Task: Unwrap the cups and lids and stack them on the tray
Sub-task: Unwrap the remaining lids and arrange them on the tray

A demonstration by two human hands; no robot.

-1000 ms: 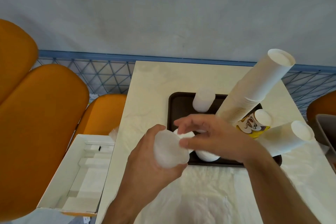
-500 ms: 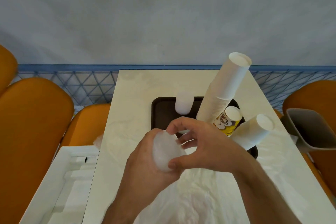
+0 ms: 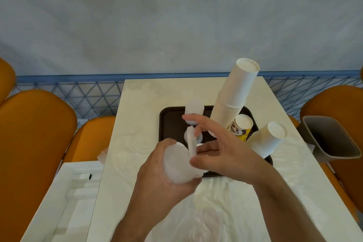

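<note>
left hand (image 3: 157, 180) gripping translucent wrapped lids (image 3: 176, 163)

Left hand (image 3: 157, 179) grips a wrapped lid stack (image 3: 176, 163) — right hand (image 3: 218, 149) pinches its wrap (image 3: 191, 141) above the tray (image 3: 169, 122).

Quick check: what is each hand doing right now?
Left hand: grips a translucent white wrapped stack of lids.
Right hand: pinches the thin white plastic wrap at the stack's top.
</note>
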